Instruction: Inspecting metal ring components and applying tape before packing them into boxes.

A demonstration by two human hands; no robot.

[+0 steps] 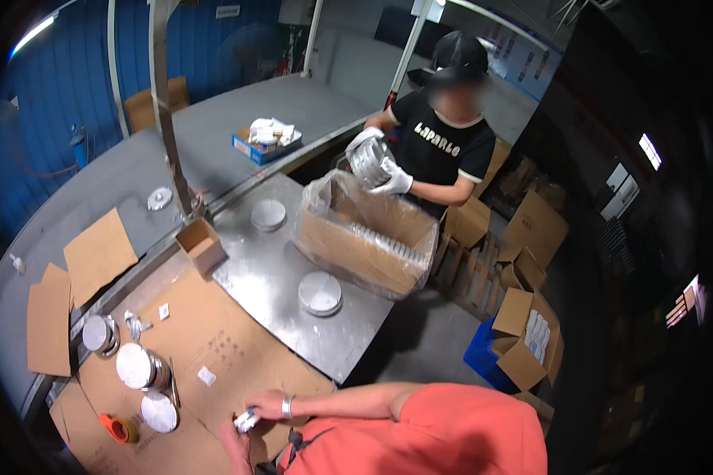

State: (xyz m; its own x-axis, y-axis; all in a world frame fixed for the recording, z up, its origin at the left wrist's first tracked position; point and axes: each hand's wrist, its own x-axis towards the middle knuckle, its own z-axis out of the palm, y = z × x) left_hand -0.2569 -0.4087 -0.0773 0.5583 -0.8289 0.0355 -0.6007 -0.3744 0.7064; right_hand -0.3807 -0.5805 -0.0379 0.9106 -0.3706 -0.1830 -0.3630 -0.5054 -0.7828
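Observation:
My right hand (pixel 271 404) comes in from the right past a pale wristband, its fingers closed on a small white and silvery piece (pixel 247 420). My left hand (pixel 234 445) closes on the same piece from below; its kind is too small to tell. Both hands are over the near edge of a cardboard sheet (pixel 238 348). Left of them are a round silvery disc (pixel 160 412), a stack of such discs (pixel 139 366) with a thin rod beside it, and an orange tape roll (pixel 119 428). A small white packet (pixel 207 376) lies just beyond.
Across the metal table (pixel 348 340), a gloved co-worker (pixel 444 134) holds a stack of silvery discs over a plastic-lined carton (pixel 356 245). More discs (pixel 320 293) lie on the table. A post (pixel 165 111) and small open box (pixel 201 245) stand left. Cartons (pixel 523 332) fill the right floor.

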